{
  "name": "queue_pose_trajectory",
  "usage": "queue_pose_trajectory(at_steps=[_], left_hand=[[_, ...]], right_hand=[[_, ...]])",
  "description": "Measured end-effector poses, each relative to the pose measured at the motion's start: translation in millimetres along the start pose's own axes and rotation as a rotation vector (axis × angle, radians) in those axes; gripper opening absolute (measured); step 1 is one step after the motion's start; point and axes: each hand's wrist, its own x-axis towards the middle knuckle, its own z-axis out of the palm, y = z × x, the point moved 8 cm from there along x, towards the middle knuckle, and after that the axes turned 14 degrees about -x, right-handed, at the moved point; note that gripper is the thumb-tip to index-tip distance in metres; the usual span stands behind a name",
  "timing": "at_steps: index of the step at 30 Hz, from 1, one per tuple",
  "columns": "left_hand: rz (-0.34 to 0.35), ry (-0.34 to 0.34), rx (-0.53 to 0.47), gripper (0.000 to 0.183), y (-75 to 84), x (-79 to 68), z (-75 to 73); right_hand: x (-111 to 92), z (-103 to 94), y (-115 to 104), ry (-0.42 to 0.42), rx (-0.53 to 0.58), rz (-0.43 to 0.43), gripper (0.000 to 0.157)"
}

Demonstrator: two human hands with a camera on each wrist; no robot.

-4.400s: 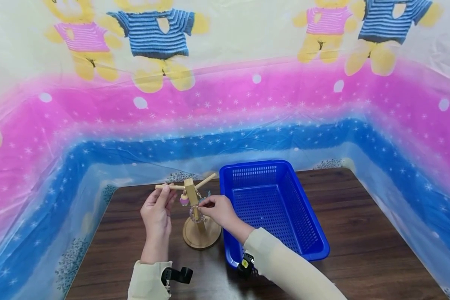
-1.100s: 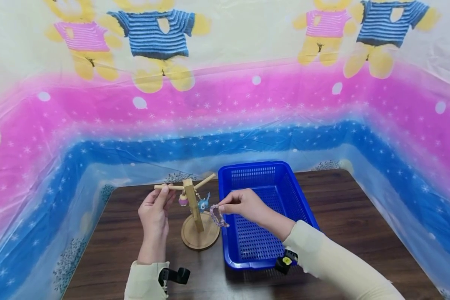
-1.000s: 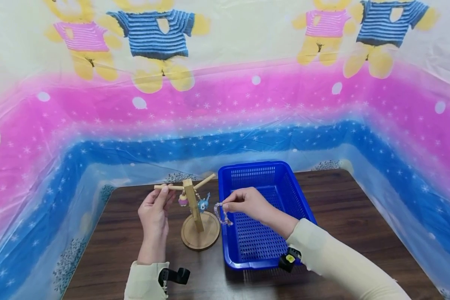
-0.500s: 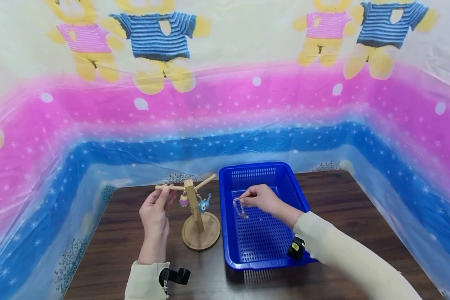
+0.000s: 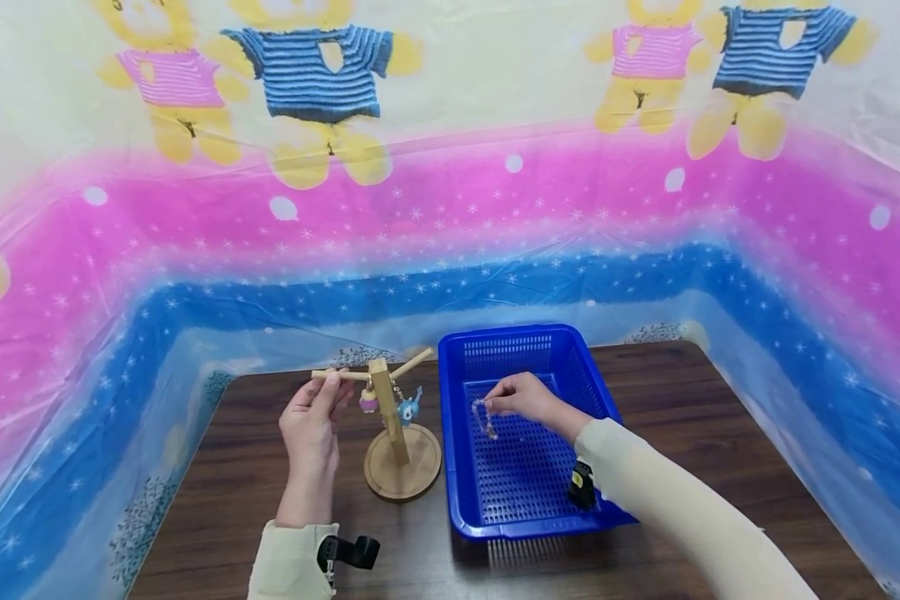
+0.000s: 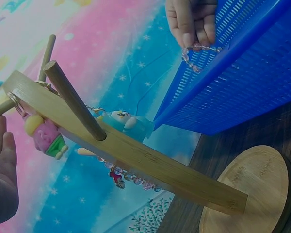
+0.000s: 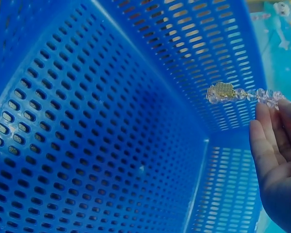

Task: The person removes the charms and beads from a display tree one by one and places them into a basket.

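My left hand [image 5: 311, 425] grips the left peg of a small wooden rack [image 5: 387, 408] with a round base. A pink-bodied keychain figure [image 5: 368, 402] with a yellow head and a blue keychain figure [image 5: 408, 410] hang from its upper pegs. In the left wrist view, a beaded bracelet [image 6: 148, 185] with a red charm shows behind the post. Over the blue basket, my right hand [image 5: 528, 402] pinches another bracelet [image 5: 491, 433] of clear pinkish beads, which dangles in a loop. Its gold-coloured charm [image 7: 222, 91] shows in the right wrist view.
The blue perforated basket [image 5: 450, 492] stands right of the rack on a dark wood table [image 5: 712, 433]. Behind the table hangs a printed cloth [image 5: 450, 200] with bears and snowflakes, close along its back edge.
From the front of the rack, my right hand has brought the beaded bracelet off to the right, over the basket. My left hand keeps its grip on the peg.
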Motion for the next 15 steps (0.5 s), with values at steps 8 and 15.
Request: queue_pose_trajectory(at_steps=[8, 15], left_hand=[[0.016, -0.037, 0.029, 0.019, 2.2, -1.7, 2.8], [-0.001, -0.012, 0.006, 0.017, 1.5, -1.4, 0.4]], right_hand=[[9.8, 11.0, 9.4, -0.065, -0.086, -0.032, 0.022], [13.1, 18.7, 17.8, -0.093, -0.151, -0.032, 0.020]])
